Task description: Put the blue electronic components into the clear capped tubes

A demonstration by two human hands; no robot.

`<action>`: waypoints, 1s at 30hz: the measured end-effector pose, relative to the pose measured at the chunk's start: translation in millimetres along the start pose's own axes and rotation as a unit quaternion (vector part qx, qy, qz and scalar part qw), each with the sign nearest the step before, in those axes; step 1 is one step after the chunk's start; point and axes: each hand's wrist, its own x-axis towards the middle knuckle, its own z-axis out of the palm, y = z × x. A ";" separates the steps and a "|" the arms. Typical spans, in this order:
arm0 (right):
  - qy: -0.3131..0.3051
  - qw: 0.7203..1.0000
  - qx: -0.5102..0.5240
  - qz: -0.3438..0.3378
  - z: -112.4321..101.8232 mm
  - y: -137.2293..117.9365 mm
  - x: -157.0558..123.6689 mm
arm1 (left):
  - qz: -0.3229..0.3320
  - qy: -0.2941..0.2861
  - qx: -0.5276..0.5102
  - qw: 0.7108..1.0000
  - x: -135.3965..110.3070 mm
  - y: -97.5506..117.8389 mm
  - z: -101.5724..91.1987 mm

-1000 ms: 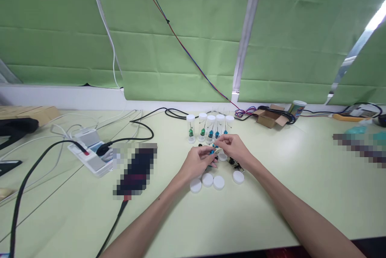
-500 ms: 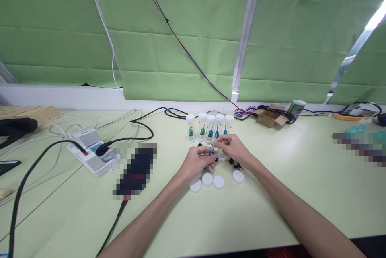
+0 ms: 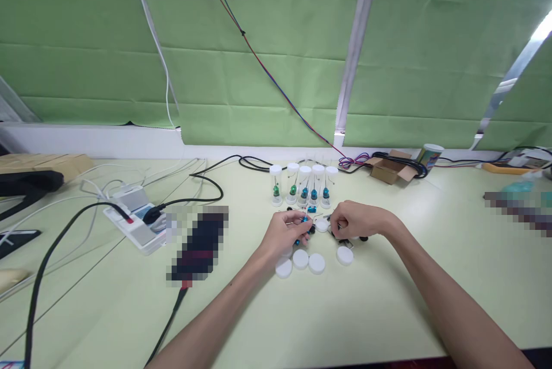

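Note:
My left hand (image 3: 283, 232) is closed in a pinch on small blue components with thin wire leads (image 3: 304, 220). My right hand (image 3: 354, 219) rests curled on the table just right of it, fingertips pinched among small black parts (image 3: 345, 240); what it holds is too small to name. Behind both hands stands a row of several clear vials with white caps (image 3: 304, 184), each with a green or blue component inside. Several loose white caps (image 3: 301, 258) lie on the table in front of my hands.
A white power strip (image 3: 133, 218) with black and white cables lies to the left, next to a blurred dark object (image 3: 199, 246). A small cardboard box (image 3: 387, 166) and a cup (image 3: 429, 156) stand at the back right. Green blinds hang behind the pale green table (image 3: 379, 306).
My right hand has pulled away from the left and dropped to the table on the right. My left hand stays where it was with the blue components.

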 end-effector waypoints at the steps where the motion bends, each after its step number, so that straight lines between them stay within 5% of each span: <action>1: -0.001 1.000 -0.007 0.002 0.8 1.0 0.8 | -0.001 0.001 0.000 1.000 -0.1 0.0 0.1; 30: -0.014 0.999 0.015 0.029 11.8 11.7 9.3 | 0.000 0.008 -0.004 1.000 -1.3 3.8 2.5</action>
